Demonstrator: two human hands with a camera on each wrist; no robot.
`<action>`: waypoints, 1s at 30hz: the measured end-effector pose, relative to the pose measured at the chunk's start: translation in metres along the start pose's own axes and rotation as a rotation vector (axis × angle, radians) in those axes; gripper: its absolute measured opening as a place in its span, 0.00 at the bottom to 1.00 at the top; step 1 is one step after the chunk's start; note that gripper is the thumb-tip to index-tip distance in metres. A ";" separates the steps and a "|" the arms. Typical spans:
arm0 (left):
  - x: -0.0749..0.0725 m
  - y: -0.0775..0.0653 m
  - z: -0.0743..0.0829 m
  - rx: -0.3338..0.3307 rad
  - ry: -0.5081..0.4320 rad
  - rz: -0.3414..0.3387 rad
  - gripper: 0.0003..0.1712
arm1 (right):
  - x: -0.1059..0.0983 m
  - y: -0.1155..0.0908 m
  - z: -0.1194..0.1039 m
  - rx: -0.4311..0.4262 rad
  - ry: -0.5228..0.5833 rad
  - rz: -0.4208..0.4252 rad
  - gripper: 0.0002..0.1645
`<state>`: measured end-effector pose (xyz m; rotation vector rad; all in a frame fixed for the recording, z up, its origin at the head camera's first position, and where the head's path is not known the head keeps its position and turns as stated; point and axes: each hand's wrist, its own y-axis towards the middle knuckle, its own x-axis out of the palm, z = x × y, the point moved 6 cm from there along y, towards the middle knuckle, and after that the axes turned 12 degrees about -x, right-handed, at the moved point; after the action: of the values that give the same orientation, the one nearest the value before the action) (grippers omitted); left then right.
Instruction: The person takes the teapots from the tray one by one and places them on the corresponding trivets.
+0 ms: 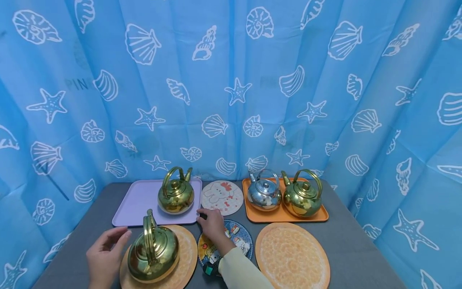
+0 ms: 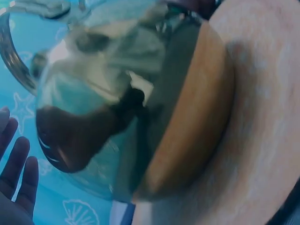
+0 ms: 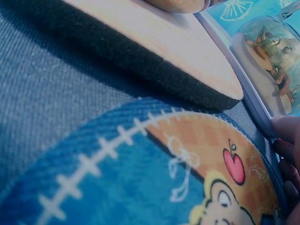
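A gold kettle [image 1: 153, 251] stands on a round tan mat [image 1: 187, 249] at the front left. Beside its left side is my left hand [image 1: 104, 255], thumb and fingers apart, holding nothing. The left wrist view shows that kettle's shiny body [image 2: 117, 108] close up, with the left fingers [image 2: 18, 173] spread at the edge. My right hand [image 1: 214, 226] reaches over a blue round cartoon mat [image 1: 240, 243]. Its loosely bent fingertips are right at the front right corner of the purple tray [image 1: 138, 200]. A second gold kettle [image 1: 177, 196] sits on that tray.
An orange tray [image 1: 252, 216] at the back right bears a silver kettle [image 1: 265, 196] and another gold kettle [image 1: 303, 200]. Between the trays lies a round rabbit-print mat [image 1: 221, 196]. A second tan mat [image 1: 292, 257] is at the front right. A blue shell-print curtain [image 1: 231, 80] hangs behind.
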<state>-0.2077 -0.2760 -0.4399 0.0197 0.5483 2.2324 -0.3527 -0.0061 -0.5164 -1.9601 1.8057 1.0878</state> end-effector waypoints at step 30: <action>0.002 0.060 -0.068 0.004 0.207 0.006 0.15 | 0.003 0.001 0.004 0.024 0.006 -0.007 0.16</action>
<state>-0.2659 -0.3344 -0.4780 -0.2101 0.6639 2.2527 -0.3552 -0.0064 -0.5208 -1.9572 1.8049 1.0543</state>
